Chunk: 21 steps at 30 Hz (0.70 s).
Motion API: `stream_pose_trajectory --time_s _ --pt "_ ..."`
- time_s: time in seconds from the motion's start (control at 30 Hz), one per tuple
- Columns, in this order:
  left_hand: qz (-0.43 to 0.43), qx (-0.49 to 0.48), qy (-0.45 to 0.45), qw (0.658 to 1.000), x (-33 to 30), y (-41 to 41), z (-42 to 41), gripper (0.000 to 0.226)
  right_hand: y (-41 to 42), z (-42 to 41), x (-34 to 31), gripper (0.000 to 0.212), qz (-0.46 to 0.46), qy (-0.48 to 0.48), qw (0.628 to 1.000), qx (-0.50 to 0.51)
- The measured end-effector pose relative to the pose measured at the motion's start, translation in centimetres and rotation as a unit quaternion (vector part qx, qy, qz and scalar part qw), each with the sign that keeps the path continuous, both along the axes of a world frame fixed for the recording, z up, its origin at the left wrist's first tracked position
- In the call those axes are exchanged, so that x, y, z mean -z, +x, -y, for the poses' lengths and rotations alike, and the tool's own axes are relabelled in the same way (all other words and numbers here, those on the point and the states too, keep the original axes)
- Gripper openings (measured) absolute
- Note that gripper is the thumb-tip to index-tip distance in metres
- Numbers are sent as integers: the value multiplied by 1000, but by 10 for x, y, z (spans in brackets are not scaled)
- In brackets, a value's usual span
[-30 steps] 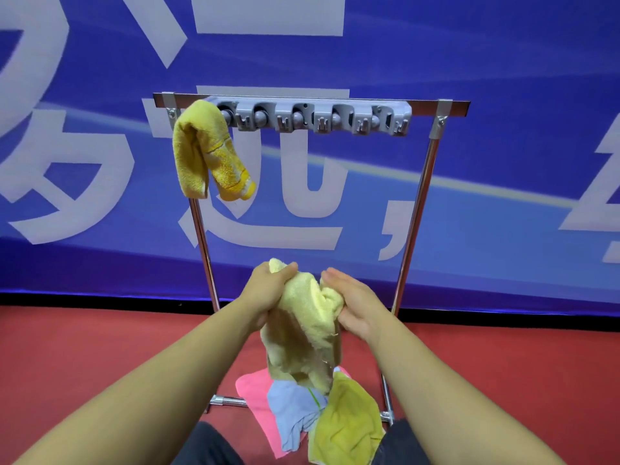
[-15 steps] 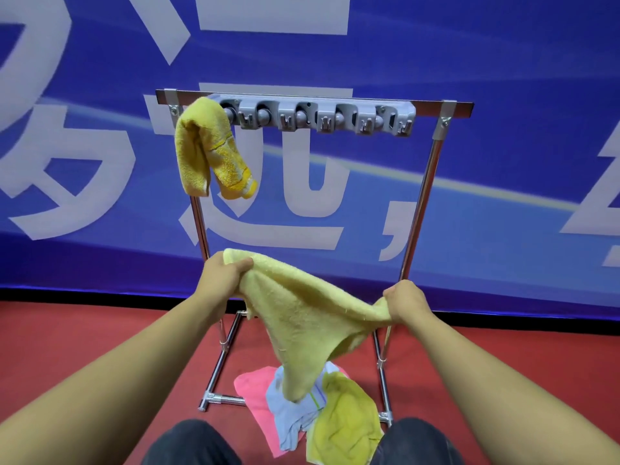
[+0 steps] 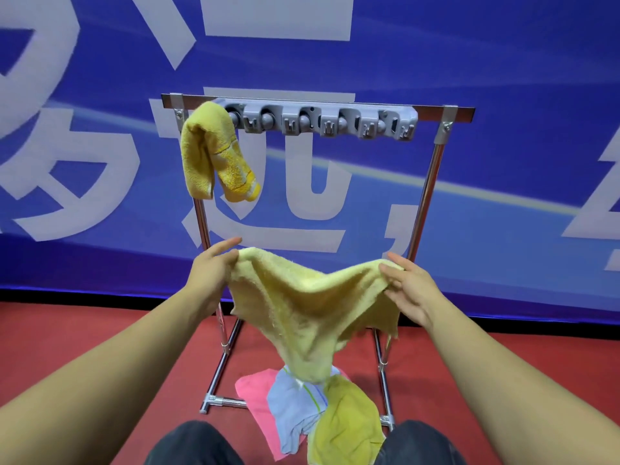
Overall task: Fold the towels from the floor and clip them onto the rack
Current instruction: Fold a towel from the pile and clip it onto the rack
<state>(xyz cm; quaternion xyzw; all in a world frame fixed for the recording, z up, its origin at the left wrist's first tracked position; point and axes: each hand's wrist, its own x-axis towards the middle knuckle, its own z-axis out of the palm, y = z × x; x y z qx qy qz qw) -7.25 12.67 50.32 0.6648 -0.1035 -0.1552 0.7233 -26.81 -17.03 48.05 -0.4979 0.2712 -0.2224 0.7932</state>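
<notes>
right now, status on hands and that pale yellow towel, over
Left hand and right hand each pinch a top corner of pale yellow towel, spread, unfolded. One yellow towel clipped on rack. Nothing blocks free clips.

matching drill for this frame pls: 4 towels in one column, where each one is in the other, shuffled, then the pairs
Things:
1. pale yellow towel
2. golden towel
3. pink towel
4. light blue towel

Places:
A. flat on the floor, lowest in the pile
B. stretched between the left hand and the right hand
C. on the floor pile, over the pink one
D. hanging from the left end of the rack

Pairs: 1-B, 2-D, 3-A, 4-C
</notes>
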Motion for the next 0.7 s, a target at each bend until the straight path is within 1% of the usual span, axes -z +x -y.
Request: stream_pose_trajectory --time_s 0.03,0.07,0.1,0.13,0.17,0.23,0.27,0.3,0.37,0.43,0.53,0.63,0.7 --pt "-2 -2 -4 1000 0 1 0 32 1 -1 0 46 0 -21 1000 -6" --pt "-10 -1 -16 1000 0 2 0 30 2 -1 1 46 -14 -50 999 -6" --pt "-24 3 -35 999 1 4 0 29 3 -2 1 40 -34 -83 996 -3" --pt "-40 11 -57 997 0 5 0 29 4 -2 0 30 -63 -139 988 6" --pt "-56 22 -74 995 0 6 -1 30 4 -1 0 22 -94 -202 975 14" --pt "-89 54 -96 990 1 9 -3 36 7 3 0 15 -156 -313 936 26" --pt "-105 78 -100 986 0 10 -4 40 9 6 0 15 -179 -349 919 34" --pt "-119 102 -98 983 0 11 -6 45 10 9 0 15 -189 -366 910 42" --pt "-122 143 -84 978 -3 11 -7 51 12 14 -1 16 -187 -371 908 54" --pt "-105 146 -83 980 -5 9 -7 47 13 16 -5 21 -175 -347 919 63" --pt "-68 65 -85 992 -7 8 -5 29 14 18 -12 23 -150 -271 949 56" --pt "-36 5 -94 995 -5 12 -6 21 10 20 -21 24 -102 -189 977 14" --pt "-35 0 -102 994 -5 13 -8 24 6 23 -26 32 -94 -202 975 -18"
